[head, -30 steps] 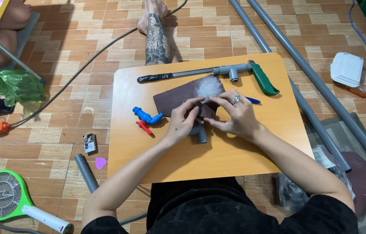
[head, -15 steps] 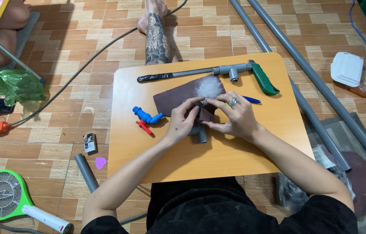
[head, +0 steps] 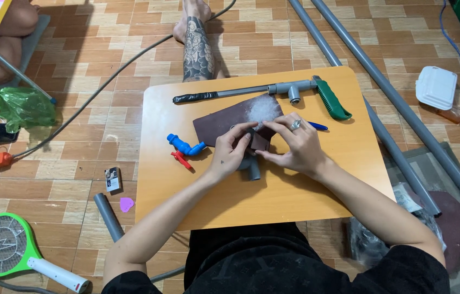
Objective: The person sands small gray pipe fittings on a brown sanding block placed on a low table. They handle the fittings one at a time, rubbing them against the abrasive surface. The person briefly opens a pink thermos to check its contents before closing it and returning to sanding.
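On a small wooden table (head: 306, 196), my left hand (head: 231, 152) and my right hand (head: 295, 147) meet over a grey pipe fitting (head: 251, 169). Both hands pinch the near edge of a dark brown sandpaper sheet (head: 224, 120), which is dusted white near its far corner. The fitting's open end sticks out below my fingers. My right hand wears a ring. A blue plastic tap with a red handle (head: 183, 148) lies just left of my left hand. A blue pen (head: 317, 126) peeks out behind my right hand.
At the table's far edge lie a black-handled rod joined to grey pipe fittings (head: 241, 92) and a green-handled tool (head: 330, 100). Long grey pipes (head: 382, 87) run along the floor on the right. Another person's tattooed leg (head: 197, 43) and a cable lie beyond. A green racket-shaped swatter (head: 1, 247) is lower left.
My fingers have shifted slightly on the sandpaper and fitting. Nothing else has moved.
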